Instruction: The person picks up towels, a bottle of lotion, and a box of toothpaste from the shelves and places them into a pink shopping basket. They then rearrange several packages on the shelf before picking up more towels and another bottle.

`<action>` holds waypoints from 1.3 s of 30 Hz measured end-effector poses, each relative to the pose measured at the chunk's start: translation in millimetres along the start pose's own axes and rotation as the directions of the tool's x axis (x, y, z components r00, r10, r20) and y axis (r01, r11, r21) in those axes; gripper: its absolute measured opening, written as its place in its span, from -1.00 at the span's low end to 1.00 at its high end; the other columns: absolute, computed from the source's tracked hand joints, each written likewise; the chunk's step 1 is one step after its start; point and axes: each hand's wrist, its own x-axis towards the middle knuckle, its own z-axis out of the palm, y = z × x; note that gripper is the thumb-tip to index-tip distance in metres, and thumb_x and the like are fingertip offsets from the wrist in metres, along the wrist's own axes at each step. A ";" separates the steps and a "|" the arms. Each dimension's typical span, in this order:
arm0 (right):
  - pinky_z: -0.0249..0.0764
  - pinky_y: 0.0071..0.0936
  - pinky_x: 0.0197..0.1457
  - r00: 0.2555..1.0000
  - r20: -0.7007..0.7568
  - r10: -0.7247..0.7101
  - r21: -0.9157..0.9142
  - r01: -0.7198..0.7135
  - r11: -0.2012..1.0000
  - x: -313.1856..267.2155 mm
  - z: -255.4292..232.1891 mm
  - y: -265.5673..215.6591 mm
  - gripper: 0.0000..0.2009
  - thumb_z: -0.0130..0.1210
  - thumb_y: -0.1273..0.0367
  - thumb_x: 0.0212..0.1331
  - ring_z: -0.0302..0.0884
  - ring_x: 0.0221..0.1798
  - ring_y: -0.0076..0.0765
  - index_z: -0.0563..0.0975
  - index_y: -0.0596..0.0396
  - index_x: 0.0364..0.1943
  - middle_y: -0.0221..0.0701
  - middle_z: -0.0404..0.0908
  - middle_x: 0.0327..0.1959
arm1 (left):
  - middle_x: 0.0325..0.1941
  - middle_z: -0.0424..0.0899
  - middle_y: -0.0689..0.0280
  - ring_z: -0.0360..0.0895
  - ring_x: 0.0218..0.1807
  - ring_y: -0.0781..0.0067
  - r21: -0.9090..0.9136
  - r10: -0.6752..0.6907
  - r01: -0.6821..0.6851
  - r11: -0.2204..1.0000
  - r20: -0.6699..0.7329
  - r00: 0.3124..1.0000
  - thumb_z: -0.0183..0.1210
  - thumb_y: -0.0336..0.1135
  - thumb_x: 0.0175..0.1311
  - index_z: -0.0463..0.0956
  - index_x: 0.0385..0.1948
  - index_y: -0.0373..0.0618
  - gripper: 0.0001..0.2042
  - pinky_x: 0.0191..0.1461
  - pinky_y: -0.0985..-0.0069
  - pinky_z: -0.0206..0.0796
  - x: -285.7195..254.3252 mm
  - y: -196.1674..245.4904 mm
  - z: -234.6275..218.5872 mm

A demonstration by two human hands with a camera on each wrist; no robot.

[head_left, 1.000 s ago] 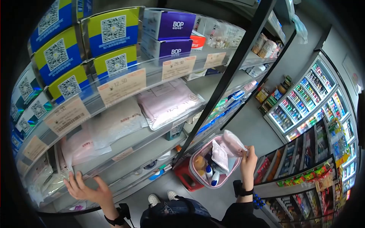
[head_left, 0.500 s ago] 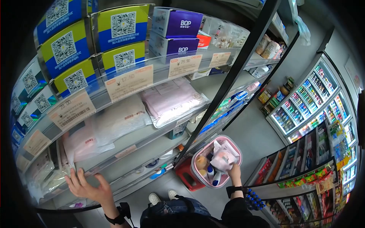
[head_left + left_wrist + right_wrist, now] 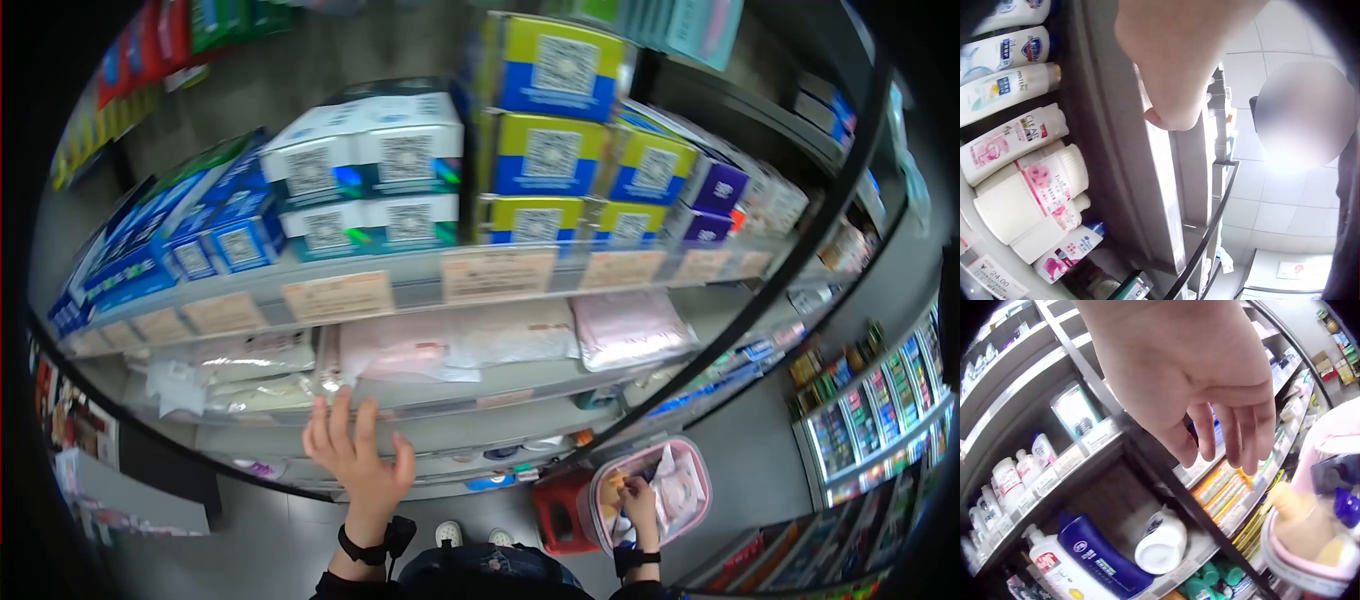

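My left hand is at the front of a low shelf, fingers spread and holding nothing, its fingertips close to the shelf edge. Behind it lie soft packets: a pink one, a white one and a pink one in clear wrap. Over the pink basket hangs my right hand, with nothing in its loosely bent fingers. Inside the basket are a pink-and-white packet and a peach pump bottle.
The basket stands by a red basket on the floor. Boxes with square codes fill the shelf above, behind price tags. A black shelf post slants between the two hands. Drinks fridges stand at the right.
My right hand has lowered the pink packet into the basket, released it and moved left across the basket. The head view has swung left, showing more of the shelves. My left hand stays spread.
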 end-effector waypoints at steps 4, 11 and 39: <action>0.57 -0.43 -0.17 0.984 0.167 -0.061 0.052 0.053 0.997 -1.2 27.0 -30.2 -0.79 0.24 0.45 0.09 0.68 -0.24 -0.29 0.59 0.25 -0.19 -0.21 0.66 -0.32 | 0.30 0.36 0.08 0.17 0.38 -0.03 -0.262 -0.044 0.059 0.963 0.062 0.997 0.14 -0.42 0.00 0.47 0.05 -0.11 -0.55 0.38 0.04 -0.09 14.1 -17.4 -26.4; 0.55 -0.51 -0.16 0.962 0.253 -0.101 0.119 0.072 0.990 -10.8 39.1 -61.4 -0.78 0.22 0.52 0.10 0.66 -0.26 -0.40 0.58 0.26 -0.15 -0.30 0.66 -0.33 | 0.27 0.39 0.08 0.19 0.38 -0.03 -0.041 -0.107 0.102 0.994 -0.133 0.985 0.15 -0.53 0.10 0.49 0.02 -0.14 -0.62 0.38 0.09 -0.04 76.3 -45.6 -48.7; 0.36 -0.45 0.23 0.748 0.486 -0.452 0.732 -0.066 0.678 -68.1 32.4 -261.6 -0.45 0.27 0.42 0.17 0.42 0.15 -0.49 0.34 0.21 0.24 -0.35 0.54 0.11 | -0.23 0.65 0.37 0.59 -0.20 0.39 -0.648 0.617 -0.484 0.589 -0.026 0.786 0.28 -0.38 -0.08 0.67 -0.34 0.10 -0.79 -0.33 0.54 0.29 -86.8 55.6 -14.4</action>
